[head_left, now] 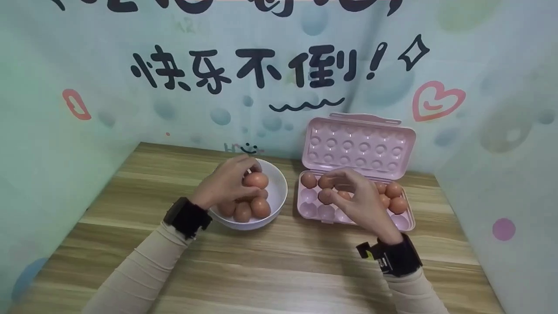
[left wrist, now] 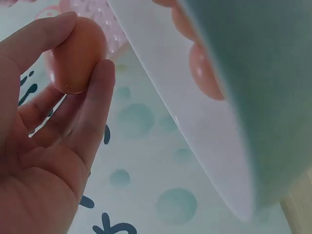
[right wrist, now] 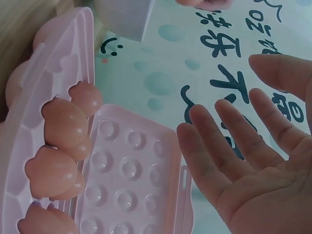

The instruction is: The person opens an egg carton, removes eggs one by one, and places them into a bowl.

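Observation:
My left hand pinches a brown egg between thumb and fingers above a white bowl. In the left wrist view the same egg sits at the fingertips, clear of the bowl's rim. Several more eggs lie in the bowl. Over a pink egg carton hovers my right hand, partly covering the eggs in it. The right wrist view shows that hand empty, its fingers spread and relaxed. Brown eggs fill several hollows of the carton; others at the front are bare.
The carton's dimpled lid stands raised at the back, close to a printed cloth backdrop. Both containers rest on a wood-grain table, the bowl left of the carton with a narrow gap between.

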The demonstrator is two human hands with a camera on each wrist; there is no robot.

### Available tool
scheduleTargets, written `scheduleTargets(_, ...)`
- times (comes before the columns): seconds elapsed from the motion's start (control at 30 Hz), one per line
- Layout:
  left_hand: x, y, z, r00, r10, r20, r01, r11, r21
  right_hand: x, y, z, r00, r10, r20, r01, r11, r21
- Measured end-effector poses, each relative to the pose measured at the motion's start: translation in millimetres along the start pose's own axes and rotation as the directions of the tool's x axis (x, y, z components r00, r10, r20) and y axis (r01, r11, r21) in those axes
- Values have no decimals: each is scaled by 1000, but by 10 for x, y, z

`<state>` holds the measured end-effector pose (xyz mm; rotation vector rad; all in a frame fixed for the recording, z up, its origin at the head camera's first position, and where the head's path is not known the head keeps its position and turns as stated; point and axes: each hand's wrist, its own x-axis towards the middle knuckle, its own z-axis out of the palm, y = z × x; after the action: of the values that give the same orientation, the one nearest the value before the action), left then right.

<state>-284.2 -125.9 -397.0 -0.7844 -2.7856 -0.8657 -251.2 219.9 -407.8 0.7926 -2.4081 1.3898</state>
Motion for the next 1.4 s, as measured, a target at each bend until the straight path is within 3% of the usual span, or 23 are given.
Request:
scheduleTargets(0.1, -19, -74, -61, 1000, -20, 7, 20, 1000, 7, 12, 5, -14, 1000, -16, -2, 16, 999, -48)
scheduleTargets(0.3, -92, -225, -152, 1000, -5, 4, 4, 999, 47, 28, 8, -30, 1000, -18, 22, 20, 994, -105)
scheduleTargets(0.5, -173, -352, -199, 996, -79, 46, 72, 988, 139, 50, 2, -17, 999, -39, 32, 43, 987, -155)
scheduleTargets(0.7, -235, -430, -183, 992, -109, 71, 89, 968, 233, 43, 39, -4, 998, -51, 33, 56, 986, -156)
scheduleTargets(1.23, -254, -448, -57, 998, -45, 45, 25, 925, 379, 46, 71, 3, 996, -82, 44, 87, 986, -143)
scheduleTargets(1.4, -260, -450, -36, 997, -40, 68, 7, 903, 430, 48, 79, 3, 996, -78, 44, 84, 984, -156)
